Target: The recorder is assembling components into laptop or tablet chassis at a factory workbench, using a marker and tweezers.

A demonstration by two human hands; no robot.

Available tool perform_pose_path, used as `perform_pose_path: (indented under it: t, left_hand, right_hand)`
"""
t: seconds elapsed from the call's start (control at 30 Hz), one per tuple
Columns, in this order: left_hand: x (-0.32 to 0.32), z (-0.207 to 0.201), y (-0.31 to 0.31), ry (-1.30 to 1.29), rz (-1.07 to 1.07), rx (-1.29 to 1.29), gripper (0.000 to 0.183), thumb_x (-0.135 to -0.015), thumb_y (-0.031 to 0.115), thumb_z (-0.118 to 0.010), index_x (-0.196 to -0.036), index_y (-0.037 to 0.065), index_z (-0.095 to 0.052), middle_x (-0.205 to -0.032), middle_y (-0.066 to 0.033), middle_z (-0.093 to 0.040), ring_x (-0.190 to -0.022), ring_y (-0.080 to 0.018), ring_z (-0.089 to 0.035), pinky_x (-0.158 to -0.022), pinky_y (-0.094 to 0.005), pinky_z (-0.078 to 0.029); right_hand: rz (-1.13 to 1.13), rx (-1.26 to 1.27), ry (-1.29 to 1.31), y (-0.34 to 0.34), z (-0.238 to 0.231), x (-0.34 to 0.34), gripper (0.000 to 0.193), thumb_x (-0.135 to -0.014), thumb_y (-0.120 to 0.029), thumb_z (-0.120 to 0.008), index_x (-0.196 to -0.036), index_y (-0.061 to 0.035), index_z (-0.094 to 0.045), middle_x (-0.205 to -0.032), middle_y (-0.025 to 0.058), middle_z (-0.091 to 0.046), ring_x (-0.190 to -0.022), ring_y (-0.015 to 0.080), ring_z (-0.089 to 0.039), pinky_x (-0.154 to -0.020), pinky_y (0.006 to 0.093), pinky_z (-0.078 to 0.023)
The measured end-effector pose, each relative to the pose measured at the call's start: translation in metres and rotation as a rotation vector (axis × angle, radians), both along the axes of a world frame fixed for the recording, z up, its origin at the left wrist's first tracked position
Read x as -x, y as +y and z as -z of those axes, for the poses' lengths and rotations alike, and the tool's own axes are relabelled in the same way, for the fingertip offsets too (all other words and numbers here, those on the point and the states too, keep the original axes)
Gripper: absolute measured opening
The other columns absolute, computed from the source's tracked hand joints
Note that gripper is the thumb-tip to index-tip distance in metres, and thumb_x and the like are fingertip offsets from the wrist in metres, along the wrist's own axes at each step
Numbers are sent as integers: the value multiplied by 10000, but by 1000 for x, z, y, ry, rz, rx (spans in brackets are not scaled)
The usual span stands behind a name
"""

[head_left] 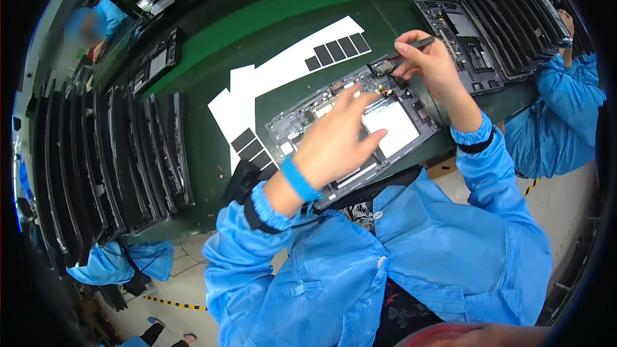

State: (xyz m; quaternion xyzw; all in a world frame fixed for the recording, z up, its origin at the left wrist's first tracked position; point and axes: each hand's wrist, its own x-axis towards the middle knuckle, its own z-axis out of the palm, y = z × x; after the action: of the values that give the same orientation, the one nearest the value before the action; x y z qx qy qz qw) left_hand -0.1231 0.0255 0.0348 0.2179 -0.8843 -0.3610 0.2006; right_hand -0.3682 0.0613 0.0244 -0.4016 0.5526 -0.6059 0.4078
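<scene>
An opened laptop base (402,125) lies at a slant before me, its circuit board and a white-topped flat part exposed. My left hand (334,135) reaches over its middle with the fingers spread, and a blue wrist strap circles that wrist. At the far right corner of the base, my right hand (427,67) pinches dark tweezers (421,43) between thumb and fingers. The tweezers' tips point down toward the board's edge, near a small metallic part (385,67). Whether the tips touch anything is too small to tell.
White sheets (283,67) with black rectangular pads (340,49) lie behind the base. Rows of upright dark laptop parts stand left (103,167) and right (508,19). Another opened base (459,45) rests at the right. Co-workers in blue sit on both sides.
</scene>
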Motion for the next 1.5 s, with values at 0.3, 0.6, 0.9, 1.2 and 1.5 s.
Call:
perform_pose_path:
  t: [0.3, 0.6, 0.9, 1.2, 1.5]
  left_hand:
    - [33, 19, -2, -92, 226, -12, 494, -839, 266, -686, -1268, 62, -549, -1411, -227, -435, -793, -263, -667, -757, -353, -543]
    - [31, 17, -2, -109, 217, 89, 329, -798, 236, -720, -1079, 75, -664, -1392, -243, -462, -868, -360, -667, -766, -399, -549]
    - [30, 20, -1, -104, 188, 102, 310, -801, 253, -714, -1074, 113, -674, -1397, -210, -470, -846, -355, -665, -751, -402, -546]
    - [31, 22, 1, -90, 188, 120, 308, -800, 255, -708, -1077, 124, -671, -1398, -200, -471, -844, -354, -662, -761, -405, -542]
    - [31, 23, 2, -102, 186, 116, 301, -803, 257, -705, -1073, 128, -671, -1391, -204, -474, -865, -361, -660, -780, -409, -539]
  right_hand:
    - [-116, -34, -201, 4, 19, 6, 236, -899, -182, -686, -966, -10, -538, -753, 79, -643, -514, 107, -627, -415, 174, -428]
    - [-39, -95, -182, 0, 25, 7, 178, -902, -129, -676, -921, 9, -565, -725, 109, -665, -471, 86, -587, -398, 175, -419]
    - [-8, -132, -150, -2, 28, 7, 182, -911, -145, -667, -929, -4, -553, -684, 82, -637, -450, 67, -530, -403, 177, -382]
    - [-90, -84, -233, 2, 23, 9, 189, -911, -149, -665, -944, 4, -559, -761, 143, -666, -439, 57, -490, -392, 174, -341]
    - [-129, -139, -194, -2, 22, 14, 163, -914, -127, -656, -942, 0, -559, -695, 104, -632, -431, 49, -462, -392, 172, -329]
